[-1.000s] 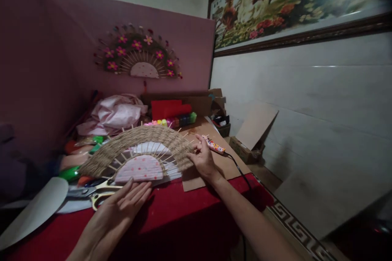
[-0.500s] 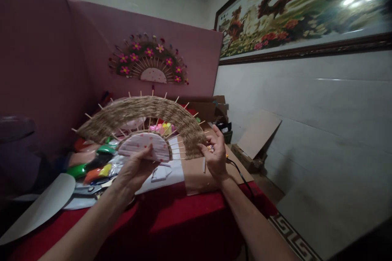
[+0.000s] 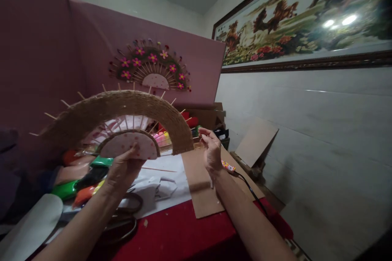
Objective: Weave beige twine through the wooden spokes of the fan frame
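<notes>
A fan-shaped piece (image 3: 122, 104) with a brown twine band woven over thin wooden sticks is held up above the table. Its half-round base (image 3: 127, 145) is pale with pink-red spots. My left hand (image 3: 125, 169) pinches that base, thumb in front and fingers behind it. To the right of the band's lower end is my right hand (image 3: 210, 149), apart from the fan, thumb and fingertips drawn together. Whatever lies between those fingertips, if anything, is too small to tell.
Coloured bags (image 3: 65, 187) and scissors (image 3: 125, 220) lie at left on the red cloth (image 3: 171, 232). Near my right wrist are cardboard (image 3: 200, 187) and a flowered, corded tool (image 3: 228, 166). A flower-decorated fan (image 3: 155, 80) hangs on the pink panel behind.
The fan has shifted left and nearer. My right hand has come off its right end, and its fingers have drawn together. The view has turned slightly.
</notes>
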Motion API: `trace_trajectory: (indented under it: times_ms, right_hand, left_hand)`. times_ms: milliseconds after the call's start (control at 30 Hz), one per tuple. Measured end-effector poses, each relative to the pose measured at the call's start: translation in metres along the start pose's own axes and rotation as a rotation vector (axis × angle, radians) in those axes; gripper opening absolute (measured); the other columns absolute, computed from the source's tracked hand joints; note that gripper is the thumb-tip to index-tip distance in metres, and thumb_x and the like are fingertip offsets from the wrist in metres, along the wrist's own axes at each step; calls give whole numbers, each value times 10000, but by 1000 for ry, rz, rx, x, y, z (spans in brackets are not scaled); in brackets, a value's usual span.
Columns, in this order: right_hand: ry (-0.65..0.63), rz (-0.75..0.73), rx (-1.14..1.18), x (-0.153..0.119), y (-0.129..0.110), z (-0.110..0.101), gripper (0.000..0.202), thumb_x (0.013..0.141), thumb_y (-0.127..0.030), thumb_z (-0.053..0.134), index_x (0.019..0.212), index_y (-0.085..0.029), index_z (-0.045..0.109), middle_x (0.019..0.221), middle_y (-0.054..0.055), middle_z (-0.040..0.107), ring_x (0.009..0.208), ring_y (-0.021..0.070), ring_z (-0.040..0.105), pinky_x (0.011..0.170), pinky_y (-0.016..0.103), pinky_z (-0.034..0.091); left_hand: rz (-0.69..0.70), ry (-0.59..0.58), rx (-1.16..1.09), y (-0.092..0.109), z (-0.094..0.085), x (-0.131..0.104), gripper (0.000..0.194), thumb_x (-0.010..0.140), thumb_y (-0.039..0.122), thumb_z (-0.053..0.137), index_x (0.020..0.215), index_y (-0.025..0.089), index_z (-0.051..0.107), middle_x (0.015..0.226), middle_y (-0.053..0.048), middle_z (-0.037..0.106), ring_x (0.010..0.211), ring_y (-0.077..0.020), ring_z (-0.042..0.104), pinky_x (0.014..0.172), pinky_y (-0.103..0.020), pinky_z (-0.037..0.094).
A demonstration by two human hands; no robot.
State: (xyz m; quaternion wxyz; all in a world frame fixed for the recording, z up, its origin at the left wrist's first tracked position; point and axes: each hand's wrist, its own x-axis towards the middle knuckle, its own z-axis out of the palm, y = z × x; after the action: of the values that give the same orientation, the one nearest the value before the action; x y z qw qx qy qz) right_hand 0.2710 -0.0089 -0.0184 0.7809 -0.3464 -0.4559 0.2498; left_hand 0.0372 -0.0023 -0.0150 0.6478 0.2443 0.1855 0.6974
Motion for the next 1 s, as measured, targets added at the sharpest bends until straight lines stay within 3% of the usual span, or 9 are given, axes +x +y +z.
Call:
trace_trajectory:
  times_ms: [133, 367, 600, 800, 1000]
  right_hand:
    - [93, -244, -129, -7, 7, 1, 208, 814, -278, 467, 911, -176, 619, 958, 43, 580, 951, 171, 511, 874, 331, 364]
    - [-38, -410, -453, -23, 1, -5, 169, 796, -266, 545, 941, -187, 585, 974, 50, 532, 926, 180, 512, 817, 336, 402]
    - [-22, -462, -616, -23, 8, -6, 114, 836, -262, 505, 856, -181, 584, 900, 58, 555, 908, 187, 513, 829, 354, 403]
    - [-51, -494, -686, -25, 7, -4, 149, 847, -231, 469, 916, -180, 592, 934, 68, 561, 942, 195, 500, 852, 366, 390]
    - [-67, -489, -676, -25, 5, -5, 176, 857, -207, 422, 900, -184, 592, 936, 63, 557, 934, 193, 502, 849, 363, 391]
  left_hand:
    - [-81, 61, -29, 0, -9, -2, 184, 759, -2, 503, 750, 145, 613, 682, -12, 671, 640, -138, 639, 606, -288, 552]
    - [-92, 79, 2, -6, -14, 1, 219, 775, 7, 491, 825, 160, 639, 713, -18, 683, 655, -149, 653, 591, -291, 559]
    - [-90, 59, 3, -9, -15, -3, 239, 761, -12, 483, 830, 158, 637, 712, -3, 675, 683, -154, 653, 617, -313, 567]
    - [-116, 77, 13, -10, -14, -3, 207, 773, 7, 469, 719, 142, 616, 654, -11, 660, 653, -151, 648, 585, -286, 559]
    - [-115, 79, -7, -9, -10, -6, 246, 772, -8, 459, 810, 160, 635, 711, -7, 683, 668, -162, 656, 591, -314, 564]
